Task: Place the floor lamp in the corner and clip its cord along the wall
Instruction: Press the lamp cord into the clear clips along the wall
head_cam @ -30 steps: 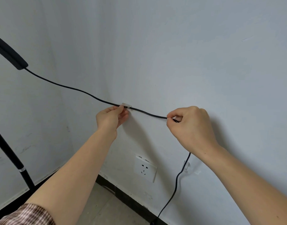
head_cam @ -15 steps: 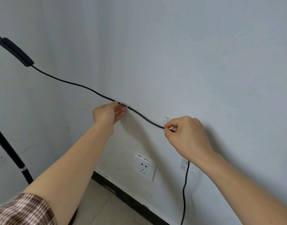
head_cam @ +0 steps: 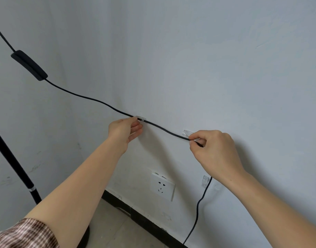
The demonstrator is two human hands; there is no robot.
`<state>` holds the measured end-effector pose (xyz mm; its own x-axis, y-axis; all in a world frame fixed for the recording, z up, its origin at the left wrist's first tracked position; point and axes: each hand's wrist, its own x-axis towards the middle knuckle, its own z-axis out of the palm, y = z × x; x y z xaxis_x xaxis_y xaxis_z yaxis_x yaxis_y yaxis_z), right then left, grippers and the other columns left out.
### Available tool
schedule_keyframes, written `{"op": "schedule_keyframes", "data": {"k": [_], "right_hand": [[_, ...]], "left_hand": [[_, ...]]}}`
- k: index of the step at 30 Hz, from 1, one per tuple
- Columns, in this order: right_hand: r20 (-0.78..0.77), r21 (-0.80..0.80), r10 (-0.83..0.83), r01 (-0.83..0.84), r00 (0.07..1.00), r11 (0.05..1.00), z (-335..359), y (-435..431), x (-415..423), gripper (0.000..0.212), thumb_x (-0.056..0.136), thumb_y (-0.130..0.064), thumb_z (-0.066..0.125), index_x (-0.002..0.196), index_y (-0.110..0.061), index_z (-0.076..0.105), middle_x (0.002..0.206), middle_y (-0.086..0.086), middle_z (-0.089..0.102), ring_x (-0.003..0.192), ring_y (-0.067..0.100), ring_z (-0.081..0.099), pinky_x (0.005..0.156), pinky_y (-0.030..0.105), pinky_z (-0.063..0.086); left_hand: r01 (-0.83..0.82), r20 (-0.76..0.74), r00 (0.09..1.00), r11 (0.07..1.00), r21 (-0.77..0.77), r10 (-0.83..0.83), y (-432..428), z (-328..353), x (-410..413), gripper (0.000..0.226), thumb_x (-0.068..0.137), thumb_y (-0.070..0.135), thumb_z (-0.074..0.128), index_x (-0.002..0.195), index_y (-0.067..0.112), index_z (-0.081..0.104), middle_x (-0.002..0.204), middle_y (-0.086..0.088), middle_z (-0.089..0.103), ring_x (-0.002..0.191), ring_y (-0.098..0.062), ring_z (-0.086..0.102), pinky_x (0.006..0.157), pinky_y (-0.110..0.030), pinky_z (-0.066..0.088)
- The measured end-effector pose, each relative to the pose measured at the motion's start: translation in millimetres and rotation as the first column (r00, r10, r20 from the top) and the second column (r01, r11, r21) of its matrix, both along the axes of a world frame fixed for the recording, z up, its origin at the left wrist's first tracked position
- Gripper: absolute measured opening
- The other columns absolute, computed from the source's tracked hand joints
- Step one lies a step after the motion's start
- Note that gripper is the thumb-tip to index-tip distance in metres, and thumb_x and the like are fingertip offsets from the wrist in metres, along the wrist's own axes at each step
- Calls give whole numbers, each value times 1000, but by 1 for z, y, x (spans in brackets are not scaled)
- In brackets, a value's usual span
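Observation:
The black lamp cord (head_cam: 164,130) runs from an inline switch (head_cam: 29,65) at the upper left, down across the white wall. It passes through a clear clip (head_cam: 141,119) stuck to the wall. My left hand (head_cam: 124,130) pinches the cord at that clip. My right hand (head_cam: 213,149) pinches the cord just below a second clear clip (head_cam: 186,132), and the cord lies outside that clip. Below my right hand the cord hangs past a third clear clip (head_cam: 205,180) toward the floor. The black lamp pole (head_cam: 12,163) stands at the far left.
A white wall socket (head_cam: 162,187) sits low on the wall between my arms. A black skirting board (head_cam: 144,219) runs along the bottom of the wall above a grey tiled floor (head_cam: 110,224). The room corner is on the left.
My right hand has moved down and right with the cord, uncovering the second clip. My left hand stays at the first clip. The view has shifted, so the switch sits more to the right.

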<state>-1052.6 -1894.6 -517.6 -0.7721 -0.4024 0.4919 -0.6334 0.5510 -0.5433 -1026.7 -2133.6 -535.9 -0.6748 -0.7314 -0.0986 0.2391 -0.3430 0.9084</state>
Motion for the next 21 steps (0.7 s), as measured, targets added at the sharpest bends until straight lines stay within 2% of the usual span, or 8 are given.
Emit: {"op": "schedule_keyframes", "data": {"k": [6, 12, 17, 19, 21], "right_hand": [[27, -27, 0, 1, 1000, 1000, -1, 9, 1, 20, 83, -15, 60, 91, -23, 76, 76, -5, 76, 51, 13, 61, 61, 28, 54], [1, -86, 10, -10, 1000, 996, -1, 11, -1, 19, 82, -16, 60, 88, -24, 76, 56, -15, 65, 49, 12, 56, 56, 24, 50], [-25, -92, 0, -2, 1000, 996, 2, 15, -1, 18, 82, -15, 60, 87, -23, 76, 59, -10, 69, 47, 8, 56, 53, 22, 46], [-40, -93, -11, 7, 999, 996, 3, 16, -1, 19, 81, -15, 60, 87, -23, 76, 62, -9, 70, 43, 7, 53, 55, 22, 44], [-60, -84, -18, 13, 998, 996, 4, 17, 0, 19, 80, -15, 60, 88, -22, 76, 69, -6, 73, 46, 4, 54, 58, 22, 45]], "left_hand": [[10, -15, 1000, 1000, -17, -11, 6, -4, -4, 11, 81, 10, 69, 80, 4, 60, 81, -11, 65, 67, -20, 69, 57, -26, 59], [32, 2, 999, 999, -16, -32, 6, -5, -4, 13, 80, 13, 70, 81, 4, 60, 77, -10, 64, 65, -20, 68, 54, -26, 58], [56, 5, 998, 998, 21, -56, 9, -7, -4, 11, 85, 16, 62, 81, 6, 59, 73, -8, 62, 65, -21, 66, 51, -26, 56], [65, 13, 998, 998, 24, -66, 11, -8, -3, 12, 85, 17, 59, 79, 7, 59, 73, -8, 62, 64, -21, 66, 51, -26, 57], [78, 17, 997, 997, 23, -78, 14, -8, -2, 13, 85, 19, 58, 77, 8, 59, 72, -7, 62, 65, -21, 66, 52, -27, 57]]}}
